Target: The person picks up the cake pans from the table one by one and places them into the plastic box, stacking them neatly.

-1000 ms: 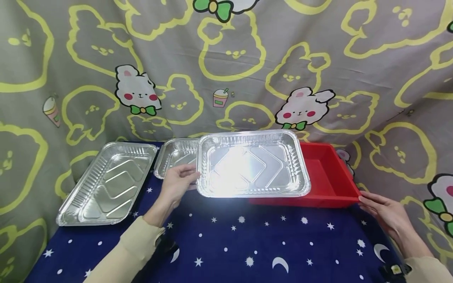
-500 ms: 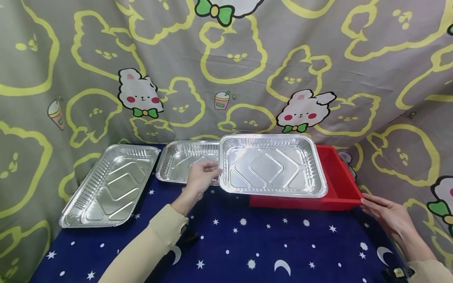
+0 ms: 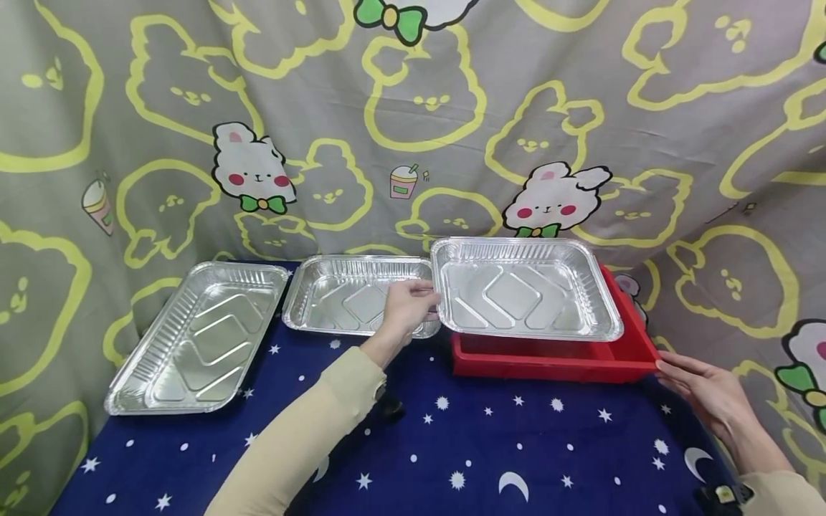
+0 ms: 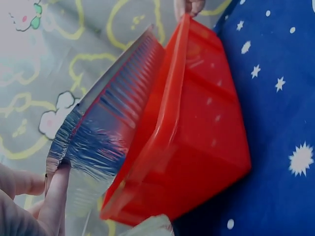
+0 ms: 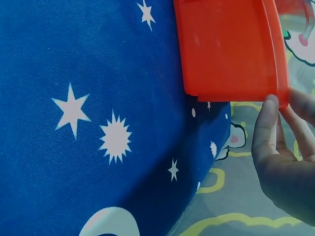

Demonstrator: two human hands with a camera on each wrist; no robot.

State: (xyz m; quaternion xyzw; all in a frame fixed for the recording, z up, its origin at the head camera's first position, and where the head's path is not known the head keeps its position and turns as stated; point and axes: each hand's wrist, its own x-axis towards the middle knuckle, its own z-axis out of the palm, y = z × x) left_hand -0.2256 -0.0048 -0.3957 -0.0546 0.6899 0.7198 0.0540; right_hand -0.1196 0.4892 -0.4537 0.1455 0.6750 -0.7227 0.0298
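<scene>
A foil tray (image 3: 516, 294) hangs above the red plastic bin (image 3: 555, 367), covering much of its opening in the head view. My left hand (image 3: 408, 309) pinches the tray's left rim between thumb and fingers. In the left wrist view, the foil tray (image 4: 113, 108) leans over the bin's rim, its crinkled corner by the fingers. At the bin's front right corner, my right hand (image 3: 703, 390) grips the rim. The right wrist view shows the right hand (image 5: 285, 147) with its thumb on the outside of the red bin (image 5: 231, 54).
A second foil tray (image 3: 342, 301) lies behind my left hand, partly hidden by it. Farther left, a third foil tray (image 3: 206, 344) sits at an angle. A dark blue starry cloth (image 3: 471, 437) covers the table, with a patterned curtain (image 3: 323, 107) behind.
My left hand has carried the foil tray to the right, over the red bin, uncovering more of the tray behind. My right hand stays at the bin's corner.
</scene>
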